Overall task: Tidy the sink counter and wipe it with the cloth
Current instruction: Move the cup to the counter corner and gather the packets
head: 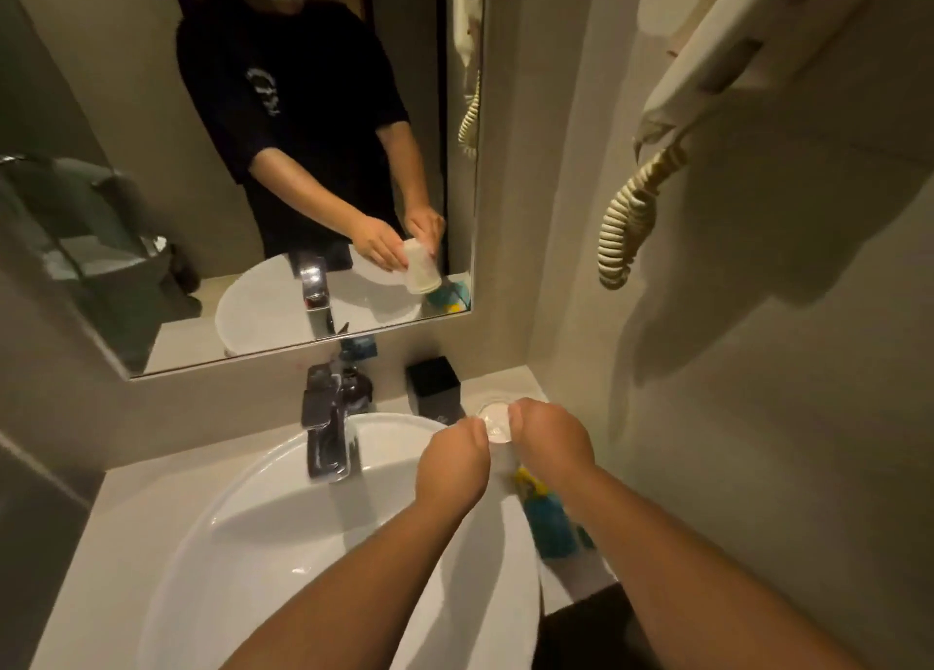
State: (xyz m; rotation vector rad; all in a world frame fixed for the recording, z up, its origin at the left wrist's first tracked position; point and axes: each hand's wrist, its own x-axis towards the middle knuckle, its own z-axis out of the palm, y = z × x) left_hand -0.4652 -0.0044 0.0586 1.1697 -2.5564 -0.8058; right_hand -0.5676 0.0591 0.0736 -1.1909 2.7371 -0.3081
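Basin (263, 543), 7 o'clock, nearest. My left hand (452, 472) and right hand (553, 447), centre, both closed round upturned cup (494, 426), held between fingertips at counter (510, 381) corner, 1 o'clock of basin. Cloth (551, 523), blue and yellow, on counter under right wrist, 4 o'clock of hands. Tap (328, 432), 10 o'clock; black box (433, 384), 12 o'clock, by wall. Step: tidying, I judge. Next: set cup beside box, release, grasp cloth.

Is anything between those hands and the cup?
No. The left hand and right hand already grip the clear cup from both sides, beside the black box.
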